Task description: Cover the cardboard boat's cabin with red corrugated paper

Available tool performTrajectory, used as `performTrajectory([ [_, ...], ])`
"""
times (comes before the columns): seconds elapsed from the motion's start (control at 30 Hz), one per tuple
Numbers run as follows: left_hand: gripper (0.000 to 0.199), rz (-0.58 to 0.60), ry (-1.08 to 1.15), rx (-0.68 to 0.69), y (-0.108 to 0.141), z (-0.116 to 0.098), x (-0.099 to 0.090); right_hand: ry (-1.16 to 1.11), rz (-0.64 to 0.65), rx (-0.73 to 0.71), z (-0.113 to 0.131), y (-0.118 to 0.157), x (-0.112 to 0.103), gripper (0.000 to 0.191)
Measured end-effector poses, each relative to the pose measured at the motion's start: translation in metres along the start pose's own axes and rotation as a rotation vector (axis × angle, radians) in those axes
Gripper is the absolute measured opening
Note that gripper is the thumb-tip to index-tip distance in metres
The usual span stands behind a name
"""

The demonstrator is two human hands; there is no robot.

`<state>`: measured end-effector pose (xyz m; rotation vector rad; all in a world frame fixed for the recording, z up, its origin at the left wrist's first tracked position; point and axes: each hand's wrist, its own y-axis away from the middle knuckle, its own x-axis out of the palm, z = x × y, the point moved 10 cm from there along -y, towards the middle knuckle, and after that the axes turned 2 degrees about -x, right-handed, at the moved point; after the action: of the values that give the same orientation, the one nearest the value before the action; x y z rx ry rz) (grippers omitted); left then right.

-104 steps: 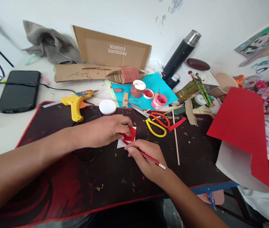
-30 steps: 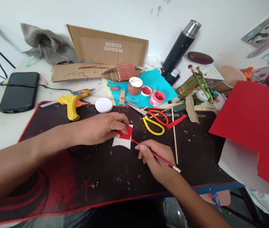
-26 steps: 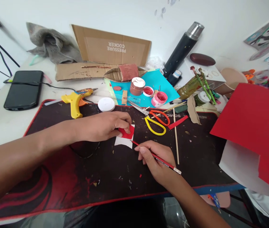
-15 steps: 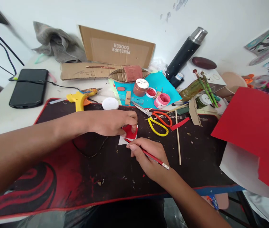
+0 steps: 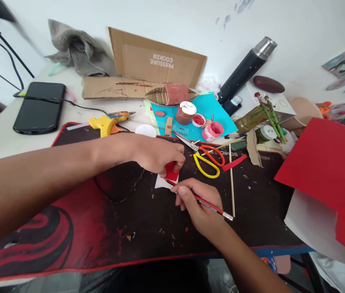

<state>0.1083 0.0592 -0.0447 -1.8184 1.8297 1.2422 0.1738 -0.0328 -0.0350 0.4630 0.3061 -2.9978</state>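
My left hand bends its fingers down onto a small piece of red paper, pinning it over a scrap of white paper on the dark mat. Between the fingers and thumb of my right hand is a red pencil. Its tip is at the lower edge of the red paper, and its eraser end points to the lower right. Scissors with one yellow and one orange-red handle lie open just right of my left hand. Beside them are a thin wooden stick and a red paper strip.
Behind the mat are a yellow glue gun, a phone and paint jars on blue paper. A cardboard boat stands farther back. A flask leans at the wall, and red card is at right.
The view has shifted slightly, moving most things rightward. My left hand still holds the red paper down; the pencil tip remains at its lower edge, with little other visible change.
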Motion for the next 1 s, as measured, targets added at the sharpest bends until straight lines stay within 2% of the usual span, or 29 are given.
performTrajectory([
  [0.17, 0.03, -0.041, 0.039, -0.015, 0.006, 0.005, 0.003, -0.141, -0.267, 0.087, -0.016, 0.006, -0.038, 0.031],
  [0.27, 0.031, -0.083, 0.044, -0.029, 0.009, 0.008, 0.005, -0.121, -0.331, 0.078, -0.017, 0.005, -0.051, 0.028],
  [0.43, 0.028, -0.172, 0.068, -0.027, 0.016, 0.009, 0.004, -0.054, -0.243, 0.041, -0.019, -0.006, -0.047, 0.02],
  [0.67, 0.025, -0.255, 0.103, -0.052, 0.023, 0.016, 0.006, 0.06, -0.035, 0.031, -0.023, -0.016, -0.024, 0.024],
  [0.8, 0.019, -0.329, 0.108, -0.041, 0.03, 0.02, 0.008, 0.076, -0.017, 0.055, -0.028, -0.016, -0.023, 0.025],
  [0.9, 0.009, -0.387, 0.069, -0.013, 0.037, 0.014, 0.009, 0.086, -0.007, 0.056, -0.031, -0.017, -0.022, 0.026],
  [1.0, 0.017, -0.446, -0.09, 0.016, 0.042, -0.002, 0.009, 0.084, 0.0, 0.063, -0.034, -0.017, -0.021, 0.027],
])
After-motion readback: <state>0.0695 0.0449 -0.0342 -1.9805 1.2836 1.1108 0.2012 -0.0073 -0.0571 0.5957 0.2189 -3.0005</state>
